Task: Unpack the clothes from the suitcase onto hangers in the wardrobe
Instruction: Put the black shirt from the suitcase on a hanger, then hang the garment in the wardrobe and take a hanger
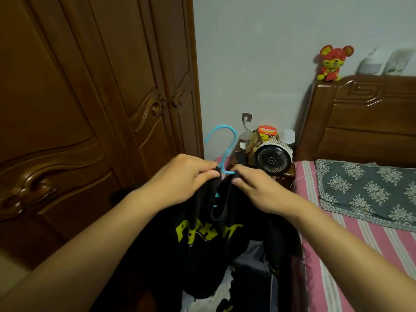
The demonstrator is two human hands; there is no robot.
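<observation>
2 bare forearms reach forward from the bottom corners toward the middle of the view. Between them hangs a black T-shirt point(209, 239) with yellow lettering on its front, held up in the air on a light blue plastic hanger point(221, 149) whose hook rises above the collar. Left hand point(180, 179) pinches the collar fabric on 1 side of the hook; right hand point(254, 190) pinches it on the other side, the 2 hands close together. Below the shirt, dark and white clothes lie in a heap, partly hidden. Closed carved wooden wardrobe doors point(90, 109) fill the left. At right is a bed point(351, 255) with a pink striped sheet and a grey floral pillow point(369, 190). Behind the hands, a small round fan point(273, 159) stands on a nightstand, and a red toy mouse point(333, 63) sits on the headboard.
</observation>
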